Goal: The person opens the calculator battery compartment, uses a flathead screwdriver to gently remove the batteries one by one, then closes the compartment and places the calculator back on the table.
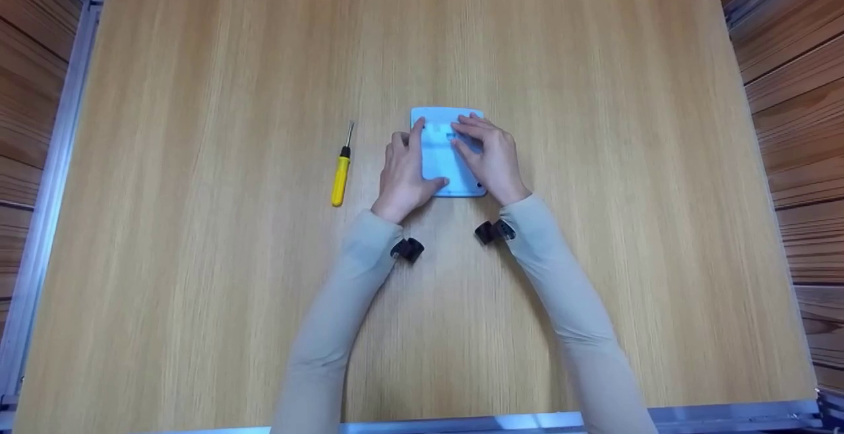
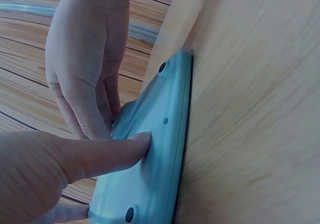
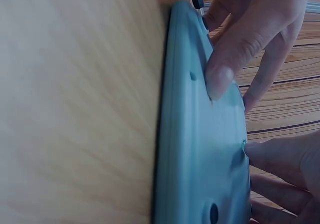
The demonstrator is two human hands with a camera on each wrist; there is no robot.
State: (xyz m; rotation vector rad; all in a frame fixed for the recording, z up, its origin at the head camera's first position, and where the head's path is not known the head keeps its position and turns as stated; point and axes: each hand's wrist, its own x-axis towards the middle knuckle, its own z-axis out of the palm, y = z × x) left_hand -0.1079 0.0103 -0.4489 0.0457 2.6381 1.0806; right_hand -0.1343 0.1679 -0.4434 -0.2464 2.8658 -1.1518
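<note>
A flat light blue plastic case [image 1: 438, 167], with rounded corners, lies on the table, its black round feet [image 2: 129, 214] facing up. A small notch shows near its middle. My left hand [image 1: 403, 173] holds it at the left side: the index finger reaches the upper left part and the thumb [image 2: 132, 146] presses on the surface near the front edge. My right hand [image 1: 496, 157] comes over the right side. Its thumb [image 3: 265, 153] touches the case beside the notch, with the index fingertip a little farther back and apart from the thumb.
A screwdriver [image 1: 341, 173] with a yellow handle lies left of my left hand, its metal shaft pointing away. The wooden table [image 1: 217, 276] has a metal rail along the front edge and wood-plank surfaces around it. Each sleeve carries a small black camera.
</note>
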